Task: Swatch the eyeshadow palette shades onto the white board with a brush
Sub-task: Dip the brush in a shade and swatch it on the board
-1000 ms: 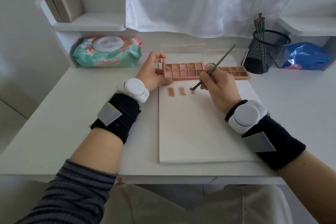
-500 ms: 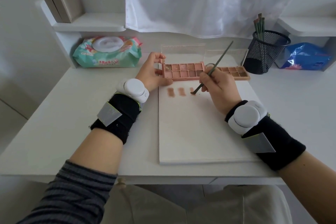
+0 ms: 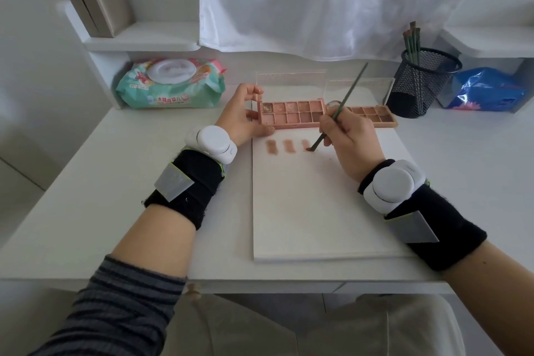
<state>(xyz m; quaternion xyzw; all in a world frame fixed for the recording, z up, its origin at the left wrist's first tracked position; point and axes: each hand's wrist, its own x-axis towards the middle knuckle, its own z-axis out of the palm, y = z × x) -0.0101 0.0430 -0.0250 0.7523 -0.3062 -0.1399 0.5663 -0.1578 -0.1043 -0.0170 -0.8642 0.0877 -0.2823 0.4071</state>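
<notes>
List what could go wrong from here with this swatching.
The right hand rests on the board beside the brush tip, so its heel could smear the third swatch. The swatches sit close together, so the next may blend into it. The left hand only lightly steadies the palette, which might slide.

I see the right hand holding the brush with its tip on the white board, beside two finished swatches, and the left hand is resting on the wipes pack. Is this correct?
Not quite. In the head view the left hand holds the pink palette, not the wipes pack. The rest is right.
</notes>
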